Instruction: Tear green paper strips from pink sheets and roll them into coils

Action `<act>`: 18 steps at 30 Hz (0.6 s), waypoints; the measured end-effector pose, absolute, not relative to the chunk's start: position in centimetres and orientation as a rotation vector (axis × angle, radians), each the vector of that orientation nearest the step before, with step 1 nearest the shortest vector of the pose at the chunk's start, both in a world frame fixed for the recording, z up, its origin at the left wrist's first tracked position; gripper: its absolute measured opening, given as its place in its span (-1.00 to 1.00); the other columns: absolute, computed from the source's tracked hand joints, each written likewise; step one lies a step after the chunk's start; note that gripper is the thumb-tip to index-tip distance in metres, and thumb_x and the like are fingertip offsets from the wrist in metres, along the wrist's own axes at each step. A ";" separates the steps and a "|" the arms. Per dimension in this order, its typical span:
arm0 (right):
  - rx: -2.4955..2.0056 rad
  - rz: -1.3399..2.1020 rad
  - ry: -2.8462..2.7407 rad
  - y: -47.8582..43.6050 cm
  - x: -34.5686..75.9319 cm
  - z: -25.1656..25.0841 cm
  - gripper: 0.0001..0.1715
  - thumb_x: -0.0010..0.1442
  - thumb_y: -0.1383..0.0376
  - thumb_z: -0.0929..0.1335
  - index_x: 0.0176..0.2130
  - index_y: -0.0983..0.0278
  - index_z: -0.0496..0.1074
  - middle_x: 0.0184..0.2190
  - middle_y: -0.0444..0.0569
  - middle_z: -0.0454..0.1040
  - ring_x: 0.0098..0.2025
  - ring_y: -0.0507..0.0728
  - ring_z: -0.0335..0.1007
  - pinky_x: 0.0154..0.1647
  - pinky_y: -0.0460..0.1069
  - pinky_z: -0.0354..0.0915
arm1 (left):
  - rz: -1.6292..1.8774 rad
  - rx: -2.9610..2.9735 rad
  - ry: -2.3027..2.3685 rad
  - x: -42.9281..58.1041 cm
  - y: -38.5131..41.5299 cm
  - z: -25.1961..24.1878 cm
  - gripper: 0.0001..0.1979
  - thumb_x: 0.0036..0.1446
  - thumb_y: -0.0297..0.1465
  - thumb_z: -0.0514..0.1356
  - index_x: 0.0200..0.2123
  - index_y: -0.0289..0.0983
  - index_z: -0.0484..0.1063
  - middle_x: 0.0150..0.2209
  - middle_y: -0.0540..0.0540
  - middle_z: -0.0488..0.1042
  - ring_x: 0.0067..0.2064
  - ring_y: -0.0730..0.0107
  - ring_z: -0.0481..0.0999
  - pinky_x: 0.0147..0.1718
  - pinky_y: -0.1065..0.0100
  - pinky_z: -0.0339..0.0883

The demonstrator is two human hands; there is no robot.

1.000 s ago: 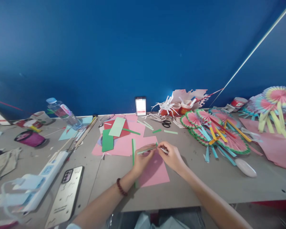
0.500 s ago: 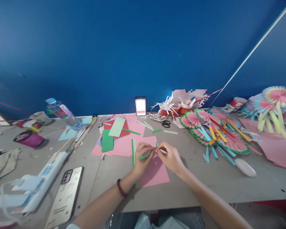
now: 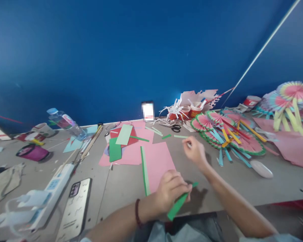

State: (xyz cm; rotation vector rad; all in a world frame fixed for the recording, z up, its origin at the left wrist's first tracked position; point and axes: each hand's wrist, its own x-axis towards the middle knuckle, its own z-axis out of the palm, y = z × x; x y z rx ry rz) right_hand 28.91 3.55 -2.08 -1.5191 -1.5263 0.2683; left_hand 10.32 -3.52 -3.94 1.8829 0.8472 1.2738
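Observation:
My left hand (image 3: pixel 170 188), with a beaded bracelet at its wrist, is low in front of me over the table's near edge. It is closed on a green paper strip (image 3: pixel 178 206), whose ends stick out on both sides of the fingers. Above and to the right, my right hand (image 3: pixel 195 151) is raised with its fingers curled together. A small whitish bit shows at those fingers, too small to name. Between the hands and the left side lies a pink paper sheet (image 3: pixel 158 161), edged with pale and dark green strips (image 3: pixel 144 174) along its left side.
Behind are stacked coloured papers (image 3: pixel 115 149), loose strips and black-handled scissors (image 3: pixel 176 128). Folded paper fans (image 3: pixel 224 129) and a white computer mouse (image 3: pixel 261 168) stand right. Leftward are a phone (image 3: pixel 74 208), a power strip (image 3: pixel 50 195) and a bottle (image 3: pixel 67 122).
My hands have come apart. The left has moved down and right, toward me, with the green strip; the right has shifted right and slightly up.

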 end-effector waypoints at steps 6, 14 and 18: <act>-1.408 0.373 -1.451 4.2 29.6 -1.8 -0.71 0.20 0.05 0.31 -0.35 0.21 0.41 -0.45 -0.03 0.55 -0.40 0.13 0.48 -0.33 -0.02 0.34 | 1.377 1.689 0.997 10.0 -1.4 -3.2 -0.80 0.23 -0.20 0.29 -0.34 -0.14 0.67 -0.37 -0.16 0.60 -0.23 0.17 0.57 -0.18 0.15 0.49; -1.156 1.212 -1.431 2.8 27.3 -1.7 -0.50 0.11 0.05 0.42 -0.03 0.22 0.35 -0.40 -0.10 0.57 -0.45 0.09 0.44 -0.43 -0.02 0.35 | 1.163 1.190 1.096 9.2 0.7 -2.7 -0.80 0.15 -0.17 0.33 -0.39 -0.14 0.65 -0.27 -0.14 0.66 -0.20 0.19 0.62 -0.16 0.24 0.54; -1.089 1.265 -1.432 2.6 27.0 -1.6 -0.52 0.03 0.16 0.44 -0.06 0.21 0.33 -0.41 -0.18 0.50 -0.48 0.05 0.37 -0.43 -0.03 0.30 | 1.179 1.097 1.085 9.4 0.6 -3.2 -0.77 0.07 -0.13 0.39 -0.42 -0.17 0.64 -0.31 -0.14 0.66 -0.24 0.20 0.62 -0.19 0.24 0.53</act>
